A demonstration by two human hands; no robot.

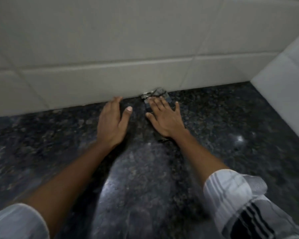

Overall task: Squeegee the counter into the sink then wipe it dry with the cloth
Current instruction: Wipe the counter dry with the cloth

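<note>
A dark speckled stone counter (223, 135) fills the lower view. My right hand (164, 118) lies flat with spread fingers on a dark cloth (155, 96), pressing it down near the back wall; only the cloth's crumpled far edge and a bit by my wrist show. My left hand (111, 121) rests flat on the bare counter just left of it, fingers straight, fingertips close to the wall. A paler streak runs down the counter between my forearms. No squeegee or sink is in view.
White tiled wall (110, 57) runs along the back of the counter. A second white tiled wall (283, 80) closes the right side, forming a corner at the back right. My short grey-white sleeves show at the bottom.
</note>
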